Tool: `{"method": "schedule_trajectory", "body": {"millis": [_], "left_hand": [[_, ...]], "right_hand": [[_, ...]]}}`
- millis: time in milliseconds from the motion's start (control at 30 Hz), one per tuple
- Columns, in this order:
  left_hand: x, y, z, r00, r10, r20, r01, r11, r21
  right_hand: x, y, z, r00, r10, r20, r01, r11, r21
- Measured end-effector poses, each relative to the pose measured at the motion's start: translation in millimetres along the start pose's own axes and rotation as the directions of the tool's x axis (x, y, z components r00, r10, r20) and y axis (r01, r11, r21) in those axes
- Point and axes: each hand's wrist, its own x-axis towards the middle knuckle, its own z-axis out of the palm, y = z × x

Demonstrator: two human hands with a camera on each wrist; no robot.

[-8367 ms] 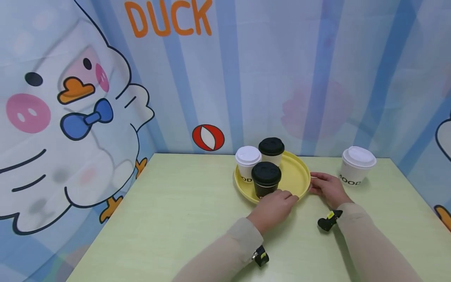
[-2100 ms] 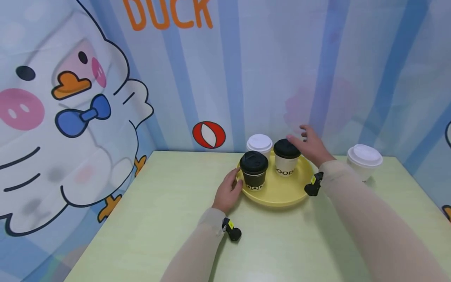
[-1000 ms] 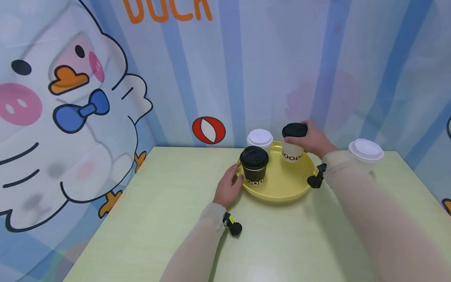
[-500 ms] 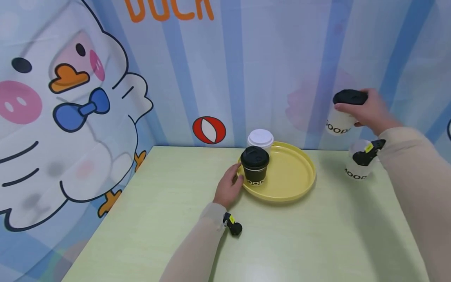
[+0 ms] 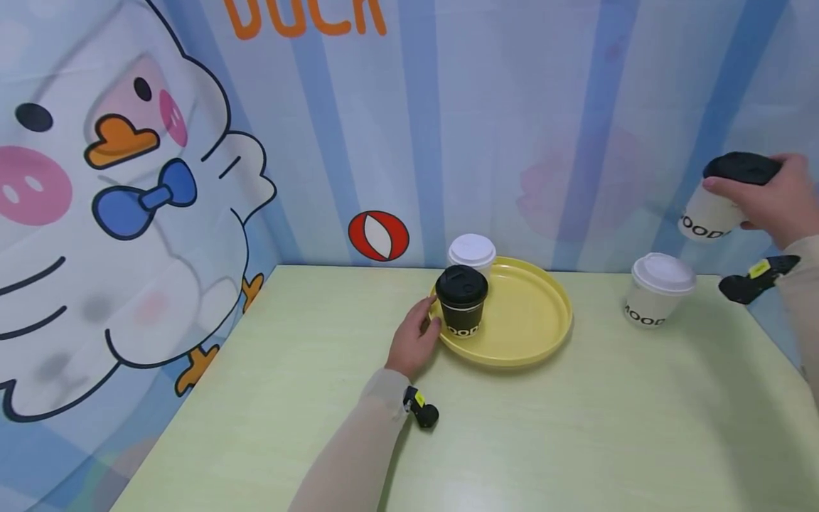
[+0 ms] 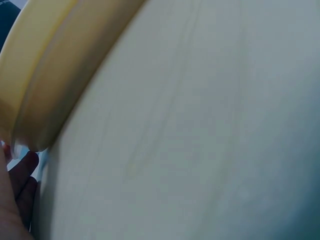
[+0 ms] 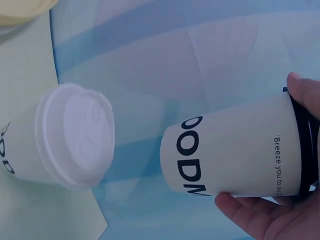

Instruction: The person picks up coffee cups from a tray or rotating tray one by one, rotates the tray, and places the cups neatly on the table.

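My right hand (image 5: 783, 203) holds a white paper cup (image 7: 232, 152) up near the lid, thumb and fingers on opposite sides. The cup has a black lid (image 5: 742, 168) and dark lettering, and hangs in the air, slightly tilted, at the back right. Below and left of it, a white-lidded cup (image 5: 654, 291) stands on the table. My left hand (image 5: 412, 341) grips the left rim of a round yellow tray (image 5: 525, 320), its fingers low against the edge in the left wrist view. On the tray stand a black cup (image 5: 462, 302) and, partly hidden behind it, another white-lidded cup (image 5: 472, 250).
The pale table (image 5: 288, 370) ends against a blue striped backdrop (image 5: 486, 128) with a printed duck on the left. The table's right edge runs beneath my raised right hand.
My right hand has taken hold of the black-lidded white cup, lifted it off the tray and carried it right, past the standing cup. My left hand has stayed at the tray's rim since about two seconds ago.
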Motion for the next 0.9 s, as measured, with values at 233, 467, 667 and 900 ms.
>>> {"method": "schedule_trajectory", "body": {"millis": [233, 467, 667, 900], "left_hand": [[0.5, 0.2, -0.3, 1.000, 0.002, 0.002, -0.002, 1.000, 0.002], [1.0, -0.8, -0.3, 1.000, 0.008, 0.000, -0.008, 1.000, -0.015], [1.8, -2.7, 0.9, 1.000, 0.002, -0.001, -0.002, 1.000, -0.011], [0.2, -0.5, 0.5, 0.999, -0.033, 0.003, 0.033, 0.999, -0.015]], "right_hand": [[2.9, 32.1, -2.4, 0.993, 0.101, -0.063, -0.106, 0.991, -0.080], [36.3, 96.9, 9.1, 0.974, 0.214, -0.066, -0.220, 0.972, -0.083], [18.9, 108.4, 16.3, 0.967, 0.253, -0.024, -0.254, 0.960, -0.121], [-17.5, 100.6, 24.1, 0.976, 0.202, 0.076, -0.179, 0.955, -0.235]]}}
